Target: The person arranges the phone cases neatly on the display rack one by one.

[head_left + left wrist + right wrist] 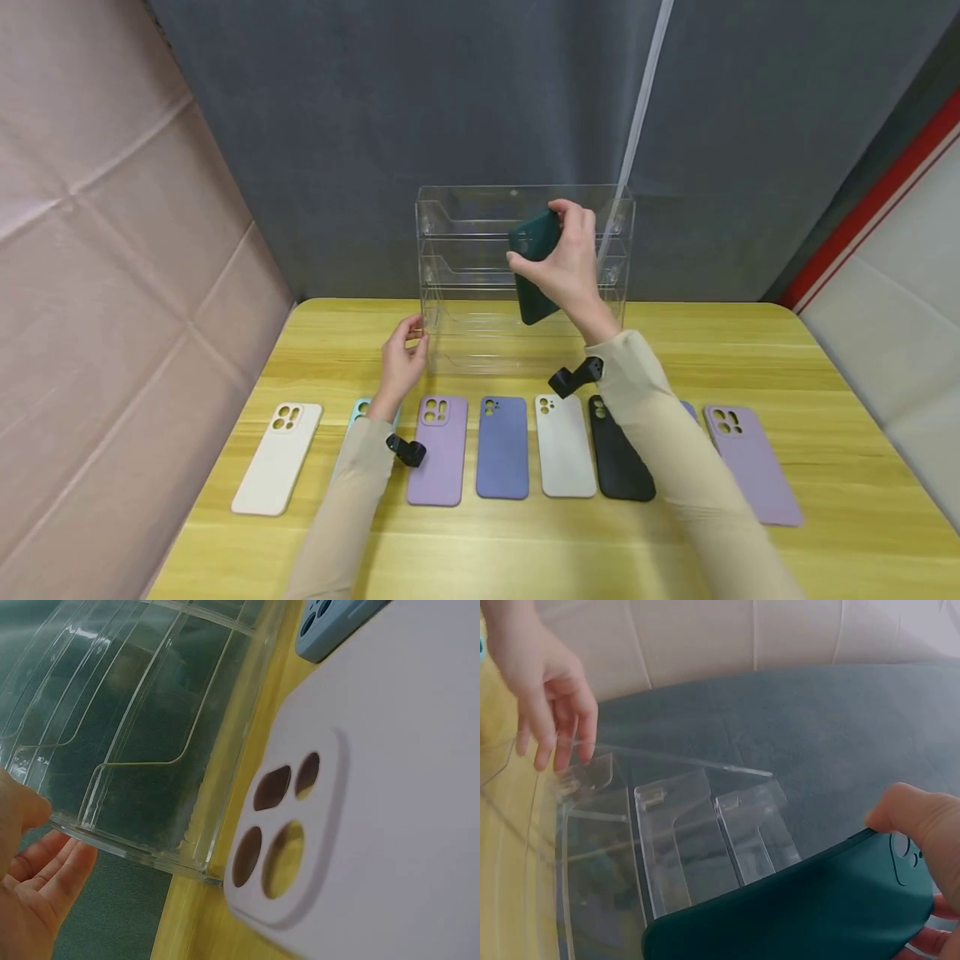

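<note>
My right hand (567, 260) holds a dark green phone case (534, 304) by its edges, thumb on one side and fingers on the other. The case is raised and tilted in front of a clear plastic tiered rack (480, 363). In the right wrist view the camera cutout of the green case (780, 915) shows near the thumb. My left hand (401, 358) is at the rack's left side, and in the left wrist view its thumb and fingers pinch the edge of the rack (135, 851). The rack's tiers show no cases.
In front of the rack lies a row of phone cases: a white one (277, 467), a lilac one (437, 471), a blue-purple one (502, 454), another white one (566, 454), a black one (621, 458) and a lilac one (759, 475). Forearms partly cover a turquoise case (361, 407) and a blue one.
</note>
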`<state>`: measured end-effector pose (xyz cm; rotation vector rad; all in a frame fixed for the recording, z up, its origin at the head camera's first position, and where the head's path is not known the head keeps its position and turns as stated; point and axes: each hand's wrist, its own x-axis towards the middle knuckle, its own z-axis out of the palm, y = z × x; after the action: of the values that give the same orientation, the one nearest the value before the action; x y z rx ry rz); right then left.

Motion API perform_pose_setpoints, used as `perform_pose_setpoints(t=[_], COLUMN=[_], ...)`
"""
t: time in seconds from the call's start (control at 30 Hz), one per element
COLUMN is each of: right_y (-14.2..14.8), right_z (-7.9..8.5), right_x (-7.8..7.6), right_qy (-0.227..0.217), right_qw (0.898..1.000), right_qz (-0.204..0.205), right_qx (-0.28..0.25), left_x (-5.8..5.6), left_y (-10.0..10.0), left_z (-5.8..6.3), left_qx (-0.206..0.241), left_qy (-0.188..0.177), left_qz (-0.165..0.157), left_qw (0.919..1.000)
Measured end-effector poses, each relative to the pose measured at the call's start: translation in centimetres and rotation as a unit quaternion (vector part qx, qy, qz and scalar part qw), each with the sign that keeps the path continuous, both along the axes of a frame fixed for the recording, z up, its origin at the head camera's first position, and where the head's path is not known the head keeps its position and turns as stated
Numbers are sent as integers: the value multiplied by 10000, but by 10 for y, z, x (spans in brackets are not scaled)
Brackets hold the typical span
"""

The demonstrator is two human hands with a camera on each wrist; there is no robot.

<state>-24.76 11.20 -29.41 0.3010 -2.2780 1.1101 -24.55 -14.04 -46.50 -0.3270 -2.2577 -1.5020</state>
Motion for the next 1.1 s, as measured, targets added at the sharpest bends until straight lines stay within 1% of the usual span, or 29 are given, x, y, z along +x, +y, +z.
perform_pose_setpoints(t=[0.27, 0.5, 0.6, 0.73, 0.9, 1.1], right_y=[-30, -51, -61, -74, -88, -98], right_z=[10, 16, 17, 18, 15, 13], right_x=[-21, -35, -42, -52, -60, -66], right_qy=[190, 236, 332, 575, 867, 911], right_qw=[9996, 9996, 9993, 9981, 9957, 9952], right_qz=[-102, -157, -156, -239, -268, -355], right_qx=[192, 20, -66, -42, 187, -65], left_x=[0, 1, 1, 2, 4, 3], left_y=[2, 1, 0, -2, -4, -4], left_z=[0, 0, 0, 0, 1, 1], left_qx=[-19, -23, -13, -7, -9, -118], left_qy=[-58, -4, -14, -86, -78, -55], left_qz=[-70, -87, -75, -121, -116, -115], left_qw=[10000, 10000, 10000, 9999, 9999, 9998])
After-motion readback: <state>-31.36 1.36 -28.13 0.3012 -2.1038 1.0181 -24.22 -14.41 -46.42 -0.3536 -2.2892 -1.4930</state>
